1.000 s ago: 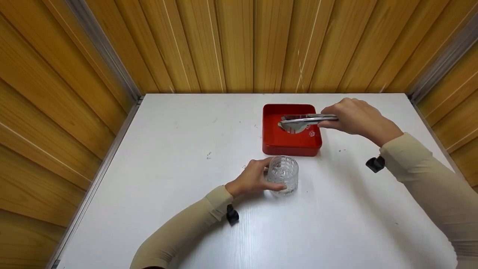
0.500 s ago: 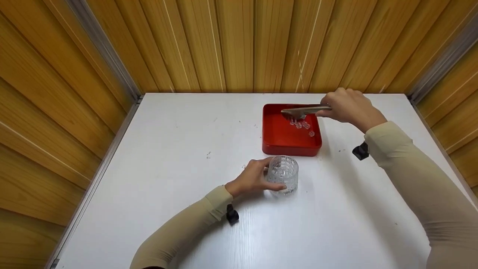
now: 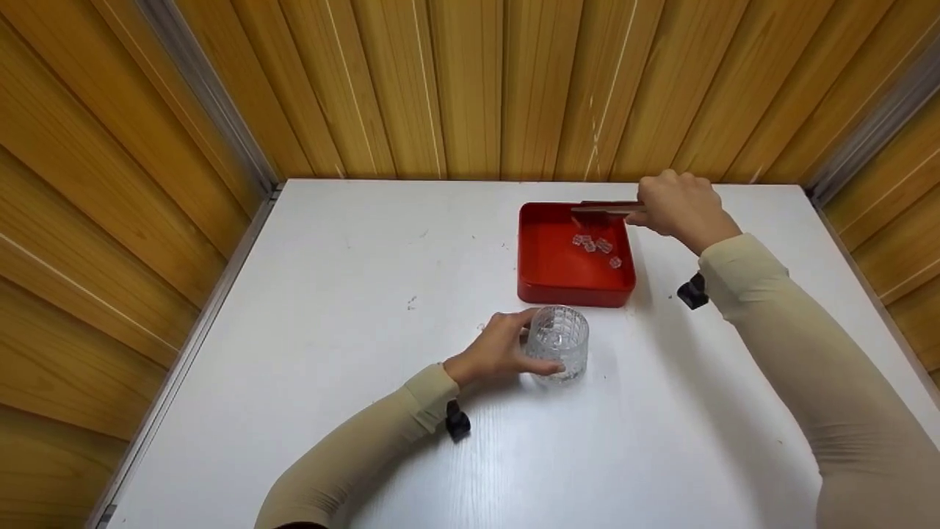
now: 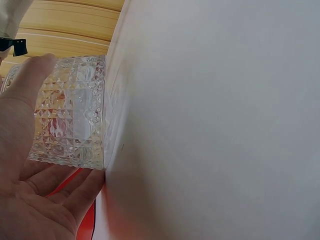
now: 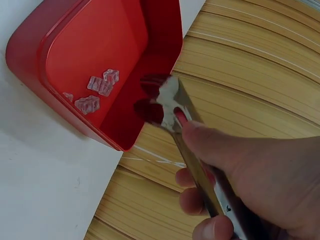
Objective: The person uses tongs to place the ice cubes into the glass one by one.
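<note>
A clear cut-pattern glass (image 3: 564, 339) stands upright on the table, just in front of the red tray. My left hand (image 3: 498, 351) grips it from the left, thumb on the near side; in the left wrist view the fingers curve along the far side of the glass (image 4: 70, 112). Metal serving tongs (image 3: 608, 209) are held in my right hand (image 3: 679, 209) over the tray's back right corner. Their tips (image 5: 155, 100) have nothing visible between them in the right wrist view. Several clear ice-like cubes (image 3: 604, 245) lie in the tray below the tongs.
The square red tray (image 3: 545, 263) has raised walls and sits toward the back of the white table (image 3: 352, 308). Yellow wood-look panels (image 3: 470, 88) rise behind the table and along both sides. Small marks dot the tabletop.
My right hand has carried the tongs back from the tray's middle to its back right corner, uncovering the cubes. The left hand and the glass have stayed in place.
</note>
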The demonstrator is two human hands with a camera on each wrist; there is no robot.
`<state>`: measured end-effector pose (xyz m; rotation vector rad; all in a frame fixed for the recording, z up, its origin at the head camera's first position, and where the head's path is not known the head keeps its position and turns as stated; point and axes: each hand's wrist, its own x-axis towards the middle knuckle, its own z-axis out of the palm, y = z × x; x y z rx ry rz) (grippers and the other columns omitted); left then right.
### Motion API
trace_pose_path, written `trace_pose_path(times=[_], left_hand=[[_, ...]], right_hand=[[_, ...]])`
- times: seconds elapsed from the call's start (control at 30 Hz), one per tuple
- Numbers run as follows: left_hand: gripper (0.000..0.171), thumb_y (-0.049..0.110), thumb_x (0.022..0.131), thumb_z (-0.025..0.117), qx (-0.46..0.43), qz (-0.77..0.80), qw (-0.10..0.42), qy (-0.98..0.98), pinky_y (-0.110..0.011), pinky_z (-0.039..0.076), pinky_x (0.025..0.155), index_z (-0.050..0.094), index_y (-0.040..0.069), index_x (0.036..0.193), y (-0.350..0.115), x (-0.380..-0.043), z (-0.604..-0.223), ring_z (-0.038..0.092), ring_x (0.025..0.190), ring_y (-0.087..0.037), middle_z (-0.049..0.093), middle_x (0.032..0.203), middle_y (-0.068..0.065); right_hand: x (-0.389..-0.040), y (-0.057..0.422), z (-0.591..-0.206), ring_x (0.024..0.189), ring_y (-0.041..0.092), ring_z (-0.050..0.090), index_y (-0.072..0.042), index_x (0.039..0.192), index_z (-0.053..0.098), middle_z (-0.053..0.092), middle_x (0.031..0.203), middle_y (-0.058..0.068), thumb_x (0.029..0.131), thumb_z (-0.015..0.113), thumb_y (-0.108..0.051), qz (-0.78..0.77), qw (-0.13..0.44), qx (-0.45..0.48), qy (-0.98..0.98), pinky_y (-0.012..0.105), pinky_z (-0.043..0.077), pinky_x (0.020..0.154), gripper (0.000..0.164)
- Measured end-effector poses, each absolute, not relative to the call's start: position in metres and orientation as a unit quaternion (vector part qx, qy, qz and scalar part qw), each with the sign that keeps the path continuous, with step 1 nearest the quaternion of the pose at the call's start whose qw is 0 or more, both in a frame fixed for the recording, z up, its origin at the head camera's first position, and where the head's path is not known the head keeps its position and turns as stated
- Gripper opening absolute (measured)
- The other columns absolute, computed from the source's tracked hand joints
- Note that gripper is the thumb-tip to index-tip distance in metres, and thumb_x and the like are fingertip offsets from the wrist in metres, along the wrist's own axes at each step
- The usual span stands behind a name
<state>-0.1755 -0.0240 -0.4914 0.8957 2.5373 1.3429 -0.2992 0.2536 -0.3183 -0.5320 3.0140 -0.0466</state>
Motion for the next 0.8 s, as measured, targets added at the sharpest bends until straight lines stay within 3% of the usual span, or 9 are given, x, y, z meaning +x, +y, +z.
trace_pose_path(times=[0.17, 0.6, 0.8], left_hand=[[0.076, 0.042, 0.076, 0.092, 0.305, 0.441, 0.056, 0.843, -0.019, 0.053, 0.09, 0.061, 0.012, 0.139, -0.024, -0.176, -0.492, 0.067, 0.104, -0.008, 0.074, 0.117, 0.003], [0.075, 0.042, 0.076, 0.091, 0.304, 0.443, 0.061, 0.841, -0.018, 0.053, 0.088, 0.061, 0.012, 0.139, -0.023, -0.175, -0.492, 0.068, 0.102, -0.008, 0.074, 0.114, 0.003], [0.076, 0.042, 0.077, 0.091, 0.302, 0.446, 0.064, 0.84, -0.019, 0.053, 0.089, 0.061, 0.013, 0.139, -0.024, -0.174, -0.49, 0.068, 0.102, -0.008, 0.074, 0.114, 0.003]], right_hand=[[-0.299, 0.25, -0.321, 0.068, 0.032, 0.059, 0.004, 0.096, 0.073, 0.066, 0.08, 0.017, 0.093, 0.078, -0.024, -0.002, 0.03, -0.162, 0.986, 0.042, 0.05, 0.055, 0.029], [-0.3, 0.243, -0.335, 0.065, 0.032, 0.056, 0.005, 0.102, 0.072, 0.066, 0.081, 0.021, 0.09, 0.08, -0.022, 0.017, 0.012, -0.159, 0.987, 0.047, 0.053, 0.054, 0.031], [-0.3, 0.243, -0.339, 0.069, 0.034, 0.059, 0.005, 0.103, 0.071, 0.065, 0.081, 0.02, 0.091, 0.079, -0.02, 0.017, 0.023, -0.157, 0.987, 0.05, 0.057, 0.06, 0.029]])
